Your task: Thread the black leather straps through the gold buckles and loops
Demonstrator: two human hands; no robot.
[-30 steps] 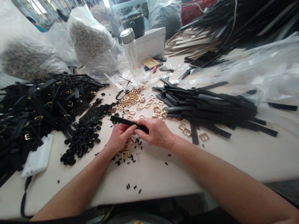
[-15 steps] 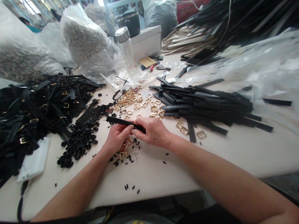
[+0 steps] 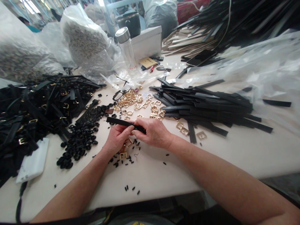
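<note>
Both my hands meet over the middle of the table. My left hand (image 3: 118, 137) and my right hand (image 3: 153, 132) pinch the same short black strap (image 3: 119, 122), which sticks out to the left above the table. Each hand's fingers are closed on it. Under my left hand lie gold buckles (image 3: 123, 155) and small black bits (image 3: 131, 188). A scatter of gold buckles (image 3: 136, 103) lies just beyond the strap. Black rings (image 3: 82, 137) are heaped to the left of my hands.
A stack of plain black straps (image 3: 206, 107) lies to the right. Straps with buckles (image 3: 35, 109) are piled at the left, by a white flat object (image 3: 31, 164). Behind stand plastic bags (image 3: 86, 40), a bottle (image 3: 125, 47) and a white box (image 3: 150, 40).
Hands and strap hold nearly the same pose; the view has shifted slightly, so everything sits a little further left and higher in the frame.
</note>
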